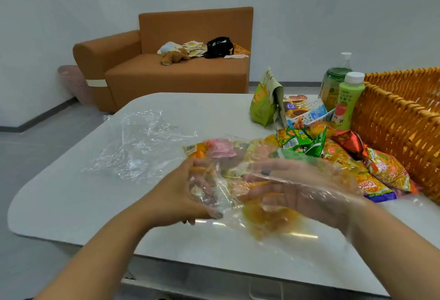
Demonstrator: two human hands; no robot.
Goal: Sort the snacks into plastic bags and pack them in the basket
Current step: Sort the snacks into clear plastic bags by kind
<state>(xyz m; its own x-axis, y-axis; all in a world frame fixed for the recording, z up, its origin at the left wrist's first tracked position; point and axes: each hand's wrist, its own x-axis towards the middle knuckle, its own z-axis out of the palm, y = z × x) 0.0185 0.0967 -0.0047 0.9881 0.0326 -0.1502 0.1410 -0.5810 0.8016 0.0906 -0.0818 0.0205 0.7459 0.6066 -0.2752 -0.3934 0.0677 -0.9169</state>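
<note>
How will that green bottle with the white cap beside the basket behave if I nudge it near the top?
The green bottle stands upright, tall and narrow, so a push high up would probably tip it. It looks full, so likely heavy for its size. If it falls, its round body may roll toward the snack packets, though the wicker basket close beside it would block one side.

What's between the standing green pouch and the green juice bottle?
Head view: a flat biscuit box and a small blue carton between green pouch and juice bottle.
</note>
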